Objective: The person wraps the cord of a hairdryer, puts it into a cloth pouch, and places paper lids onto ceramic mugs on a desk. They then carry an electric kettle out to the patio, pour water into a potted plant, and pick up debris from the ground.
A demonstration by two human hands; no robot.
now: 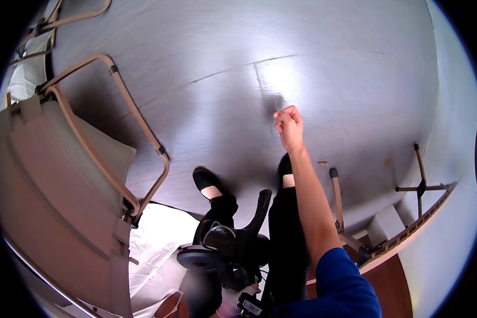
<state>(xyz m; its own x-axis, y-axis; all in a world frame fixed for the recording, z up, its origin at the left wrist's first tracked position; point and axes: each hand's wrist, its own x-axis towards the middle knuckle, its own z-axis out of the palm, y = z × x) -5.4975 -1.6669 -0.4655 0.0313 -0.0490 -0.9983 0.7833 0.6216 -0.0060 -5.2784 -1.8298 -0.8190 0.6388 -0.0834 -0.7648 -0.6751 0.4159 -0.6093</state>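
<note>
My right hand (289,129) is stretched out over the grey floor (212,106), its fingers closed in a pinch. A small pale, see-through patch shows just past the fingertips; whether it is a held thing or glare on the floor, I cannot tell. Close to my body, between my legs, is a black device (222,241) with round discs and a curved black arm. Part of my left hand (249,291) shows at the bottom, beside the device. Its fingers are mostly hidden, so its grip is unclear.
A folding chair or cot with brown fabric (63,175) and a tubular frame stands at left. White sheeting (161,244) lies beside it. At right are a low piece of furniture with metal legs (336,196), a white box (385,225) and a pale wall (450,228).
</note>
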